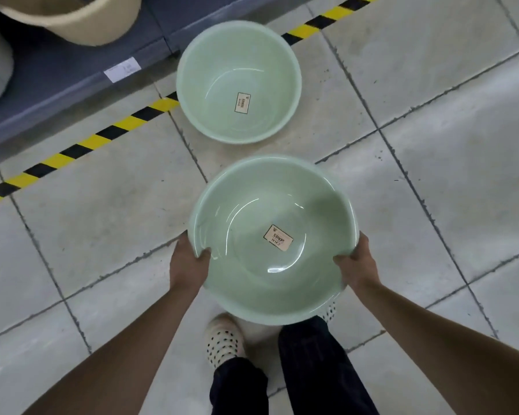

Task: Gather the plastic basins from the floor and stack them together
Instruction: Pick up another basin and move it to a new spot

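Shelf [72, 70]: far left, holding a beige tub [72, 19].
Left hand [189, 265]: thumb hooked over the rim, gripping the carried basin.
Floor basin [238, 82]: upright by the striped tape [81, 145], probably the stacking target.
Carried basin [273, 238]: held level above the feet, mouth up for nesting.
Right hand [357, 262]: same thumb-over grip on the opposite rim, balancing the load.

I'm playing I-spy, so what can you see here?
Held pale green round plastic basin: 1, pale green, between both hands
Second pale green round plastic basin: 1, pale green, on the tiled floor
Paper stickers: 2, cream, one inside each basin
Striped floor tape: 1, yellow-black, along the shelf
Low shelf: 1, blue-grey, top left
Round plastic tub: 1, beige, on the shelf
Holey shoes: 2, cream, bottom middle
Left hand: 1, grips held basin's left rim
Right hand: 1, grips its right rim
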`<state>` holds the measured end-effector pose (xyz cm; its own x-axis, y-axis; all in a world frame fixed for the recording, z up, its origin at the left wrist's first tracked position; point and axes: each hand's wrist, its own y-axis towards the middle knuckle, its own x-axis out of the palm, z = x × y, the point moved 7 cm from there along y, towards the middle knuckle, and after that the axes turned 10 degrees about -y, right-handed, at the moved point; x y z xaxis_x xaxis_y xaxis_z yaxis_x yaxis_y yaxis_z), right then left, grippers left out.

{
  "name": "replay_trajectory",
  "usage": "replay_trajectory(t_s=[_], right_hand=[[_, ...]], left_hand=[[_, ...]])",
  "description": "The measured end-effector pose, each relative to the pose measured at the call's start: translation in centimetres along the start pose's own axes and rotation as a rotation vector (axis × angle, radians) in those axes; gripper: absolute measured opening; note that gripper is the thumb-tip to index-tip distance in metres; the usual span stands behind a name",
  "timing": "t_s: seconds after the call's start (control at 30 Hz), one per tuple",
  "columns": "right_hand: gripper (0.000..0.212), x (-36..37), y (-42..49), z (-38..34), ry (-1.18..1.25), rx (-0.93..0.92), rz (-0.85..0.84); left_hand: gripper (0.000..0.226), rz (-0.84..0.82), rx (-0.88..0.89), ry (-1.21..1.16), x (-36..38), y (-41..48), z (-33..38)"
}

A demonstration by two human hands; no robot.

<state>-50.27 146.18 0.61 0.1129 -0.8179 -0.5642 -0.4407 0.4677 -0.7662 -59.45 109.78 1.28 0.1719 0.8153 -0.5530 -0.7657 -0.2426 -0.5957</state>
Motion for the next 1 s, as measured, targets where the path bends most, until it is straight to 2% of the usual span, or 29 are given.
replay_trajectory(t_s=[0.3,0.47,0.6,0.7,0.83,1.0], right_hand=[[0.069,7.4,7.6,3.1,-0.026,0.040,-0.017],[0.065,8.8,9.4,4.8,-0.051,0.054,-0.017],[0.057,8.7,9.6,4.3,-0.049,0.060,-0.026],[0.045,7.0,9.0,2.5,-0.065,0.061,-0.033],[0.042,2.9,5.6,-1.6,-0.048,0.081,-0.089],[0.048,-4.9,0.4,-9.6,-0.050,0.011,-0.104]], left_hand=[[0.056,0.036,-0.049,0.013,4.6,6.0,-7.5],[0.058,0.054,-0.114,-0.012,6.1,6.4,-9.3],[0.063,-0.011,-0.189,-0.018,6.5,6.9,-9.8],[0.060,-0.022,-0.224,-0.021,5.4,6.4,-8.0],[0.052,-0.018,-0.268,-0.058,1.5,3.3,-3.2],[0.048,0.038,-0.210,-0.099,-5.6,-0.9,7.5]])
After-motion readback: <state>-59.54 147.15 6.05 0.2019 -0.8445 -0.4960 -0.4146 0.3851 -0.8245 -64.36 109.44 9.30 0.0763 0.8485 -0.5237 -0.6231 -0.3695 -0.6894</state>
